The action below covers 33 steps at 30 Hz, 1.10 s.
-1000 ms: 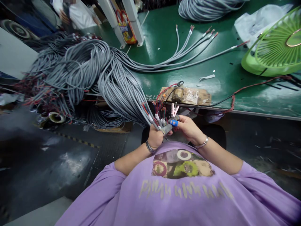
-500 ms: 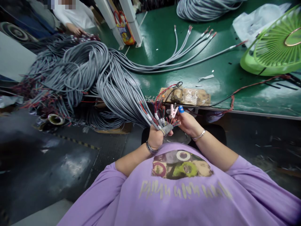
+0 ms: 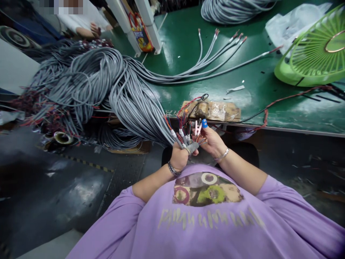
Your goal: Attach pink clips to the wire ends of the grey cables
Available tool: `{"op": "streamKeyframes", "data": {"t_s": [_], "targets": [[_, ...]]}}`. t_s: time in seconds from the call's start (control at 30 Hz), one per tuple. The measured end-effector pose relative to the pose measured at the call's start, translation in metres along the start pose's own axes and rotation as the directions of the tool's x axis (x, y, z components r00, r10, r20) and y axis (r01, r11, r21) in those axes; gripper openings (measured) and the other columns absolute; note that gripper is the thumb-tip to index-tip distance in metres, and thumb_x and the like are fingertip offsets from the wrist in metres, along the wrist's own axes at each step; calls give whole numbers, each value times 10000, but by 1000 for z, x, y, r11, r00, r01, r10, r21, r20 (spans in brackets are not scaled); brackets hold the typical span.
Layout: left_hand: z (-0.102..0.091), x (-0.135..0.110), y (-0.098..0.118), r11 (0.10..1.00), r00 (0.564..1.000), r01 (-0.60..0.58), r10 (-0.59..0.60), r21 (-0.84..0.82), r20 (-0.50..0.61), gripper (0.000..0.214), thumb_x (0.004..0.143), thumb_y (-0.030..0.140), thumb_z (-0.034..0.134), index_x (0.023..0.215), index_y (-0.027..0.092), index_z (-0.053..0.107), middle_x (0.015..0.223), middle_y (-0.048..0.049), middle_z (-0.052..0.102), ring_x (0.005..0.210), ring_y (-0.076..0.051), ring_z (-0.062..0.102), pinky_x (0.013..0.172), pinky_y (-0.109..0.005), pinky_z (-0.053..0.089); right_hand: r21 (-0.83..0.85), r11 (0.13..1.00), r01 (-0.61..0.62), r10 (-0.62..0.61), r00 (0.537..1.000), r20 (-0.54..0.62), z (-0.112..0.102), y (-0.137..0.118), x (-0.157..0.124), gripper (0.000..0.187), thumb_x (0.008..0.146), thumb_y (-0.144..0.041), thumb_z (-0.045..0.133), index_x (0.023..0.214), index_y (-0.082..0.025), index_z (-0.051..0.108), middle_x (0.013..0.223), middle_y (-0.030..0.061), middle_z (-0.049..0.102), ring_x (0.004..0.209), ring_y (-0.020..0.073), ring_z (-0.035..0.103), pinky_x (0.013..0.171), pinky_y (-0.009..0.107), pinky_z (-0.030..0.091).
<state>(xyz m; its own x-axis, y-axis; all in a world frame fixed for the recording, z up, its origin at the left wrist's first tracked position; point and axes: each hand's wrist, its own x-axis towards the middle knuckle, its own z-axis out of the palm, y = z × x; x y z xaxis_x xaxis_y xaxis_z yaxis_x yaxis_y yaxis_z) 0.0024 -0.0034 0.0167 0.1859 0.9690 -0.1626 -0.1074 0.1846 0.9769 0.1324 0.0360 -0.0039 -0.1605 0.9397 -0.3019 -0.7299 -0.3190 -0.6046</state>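
Note:
My left hand (image 3: 179,156) is closed round a bundle of grey cables (image 3: 192,147), just behind their stripped ends. Thin coloured wires (image 3: 202,140) fan out from the bundle towards my right palm. My right hand (image 3: 213,142) is bent in beside these wires, with a blue finger cover (image 3: 204,123) on its raised thumb. Close to that thumb stands a pale pink clip (image 3: 198,127). The other right fingertips are partly hidden behind wires and clip, so what they pinch is unclear. More cable ends with white collars (image 3: 180,132) and coloured wires stand just beyond my left hand.
A large heap of grey cables (image 3: 115,72) covers the bench's left side. A wooden block (image 3: 219,110) lies at the green bench's (image 3: 175,97) front edge. A green fan (image 3: 309,54) and plastic bag (image 3: 291,23) are at right. A co-worker's hand (image 3: 95,30) is beyond the heap.
My right hand has moved slightly left, bringing its covered thumb nearer the clip. My left hand keeps its grip on the cables. The co-worker's hand has lifted from the heap.

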Motion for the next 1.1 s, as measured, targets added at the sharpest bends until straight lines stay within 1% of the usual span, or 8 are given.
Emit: {"op": "streamKeyframes", "data": {"t_s": [0.2, 0.3, 0.5, 0.7, 0.83, 0.97, 1.03, 1.1], "targets": [[0, 0, 0, 1000, 1000, 4, -4, 18, -11, 269, 704, 368, 751, 577, 158, 641, 511, -10, 630, 438, -105, 556, 480, -237, 470, 18, 1000, -18, 18, 1000, -17, 4, -1, -1, 512, 693, -700, 691, 738, -197, 609, 615, -4, 616, 519, 127, 520, 566, 291, 482], [0, -1, 1, 1000, 1000, 11, -11, 10, -14, 280, 695, 387, 758, 582, 157, 645, 519, -12, 632, 447, -108, 562, 490, -242, 480, -7, 1000, -27, 27, 1000, 2, 4, -1, -2, 543, 721, -750, 614, 761, -209, 594, 651, -3, 623, 530, 123, 520, 524, 269, 462], [-2, -5, 0, 998, 1000, 10, -11, -63, -22, 295, 652, 397, 801, 601, 153, 642, 529, -6, 632, 459, -106, 569, 480, -233, 477, 13, 998, -59, 58, 996, 71, 1, -1, -6, 604, 761, -807, 489, 849, -221, 602, 747, 19, 667, 577, 130, 559, 549, 269, 487], [-3, -9, -2, 999, 999, 10, -12, -40, -46, 302, 667, 412, 789, 601, 156, 641, 533, -8, 637, 463, -108, 579, 484, -234, 488, 45, 993, -107, 105, 994, 39, 5, -9, -11, 506, 813, -710, 540, 862, -213, 619, 800, 30, 689, 590, 135, 558, 576, 277, 487], [-1, -7, -2, 999, 997, -25, 24, -24, -68, 293, 685, 405, 777, 607, 160, 637, 529, -6, 637, 455, -104, 572, 471, -226, 471, -24, 1000, -3, 3, 1000, -1, 2, -8, -11, 420, 800, -625, 634, 822, -206, 628, 731, 7, 653, 600, 127, 542, 582, 269, 455], [2, -5, -2, 999, 996, -36, 34, -24, -78, 288, 694, 404, 770, 605, 161, 644, 527, -6, 639, 455, -102, 571, 470, -222, 467, -159, 970, 182, -192, 980, -49, -1, -1, -9, 509, 765, -715, 600, 778, -207, 621, 739, 22, 652, 674, 152, 569, 629, 293, 461], [3, -4, -2, 999, 997, -29, 27, -19, -77, 290, 701, 402, 766, 599, 158, 646, 534, -9, 644, 459, -102, 574, 480, -225, 478, -174, 970, 172, -186, 981, -63, -2, 1, -7, 553, 740, -756, 585, 775, -206, 627, 743, 37, 662, 685, 167, 580, 623, 301, 464], [4, -3, -2, 1000, 997, -25, 24, -14, -76, 291, 706, 396, 764, 593, 155, 647, 539, -11, 649, 461, -102, 576, 483, -225, 485, -140, 985, 101, -107, 993, -41, -1, 2, -4, 577, 723, -777, 583, 778, -205, 630, 726, 42, 663, 651, 168, 575, 598, 303, 465]]}}
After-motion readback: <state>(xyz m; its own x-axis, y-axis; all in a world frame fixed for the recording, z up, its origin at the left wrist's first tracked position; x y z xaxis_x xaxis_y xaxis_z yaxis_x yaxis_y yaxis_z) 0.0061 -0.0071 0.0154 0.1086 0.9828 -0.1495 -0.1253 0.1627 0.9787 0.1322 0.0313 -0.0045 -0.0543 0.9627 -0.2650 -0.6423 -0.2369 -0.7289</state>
